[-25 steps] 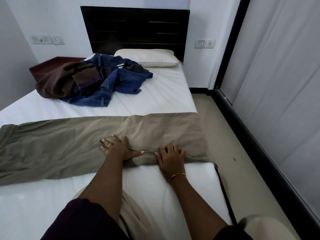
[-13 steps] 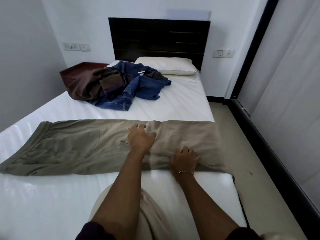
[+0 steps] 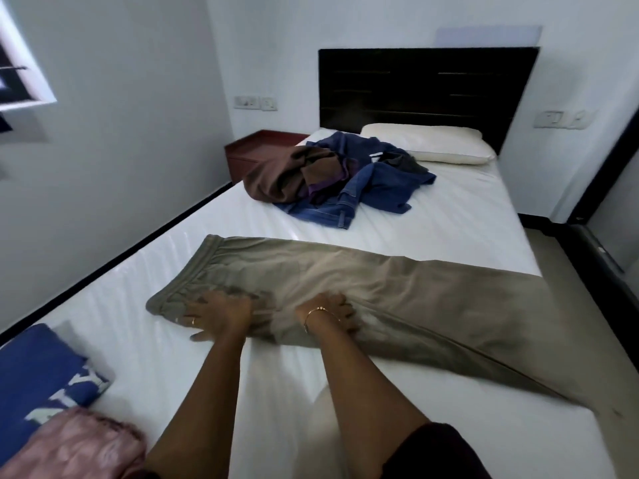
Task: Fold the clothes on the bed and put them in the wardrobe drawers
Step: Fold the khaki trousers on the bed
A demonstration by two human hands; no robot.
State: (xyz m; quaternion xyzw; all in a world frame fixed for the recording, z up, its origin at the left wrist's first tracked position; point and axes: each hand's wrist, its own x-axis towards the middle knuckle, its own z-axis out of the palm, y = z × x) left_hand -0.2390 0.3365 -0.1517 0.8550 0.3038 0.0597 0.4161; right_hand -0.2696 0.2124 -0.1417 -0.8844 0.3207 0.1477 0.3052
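Observation:
Khaki trousers lie flat across the white bed, waistband at the left, legs running off the right edge. My left hand presses flat on the cloth near the waistband, fingers spread. My right hand rests on the trousers a little to the right, fingers laid on the fabric. Further up the bed sits a heap of unfolded clothes: blue jeans, a brown garment and dark pieces.
A pillow lies under the dark headboard. Folded blue and pink clothes are stacked at the near left corner. A red-brown side table stands left of the bed. Floor runs along the right side.
Both hands have slid left along the trousers toward the waistband, and my view has turned left, bringing the folded stack into sight.

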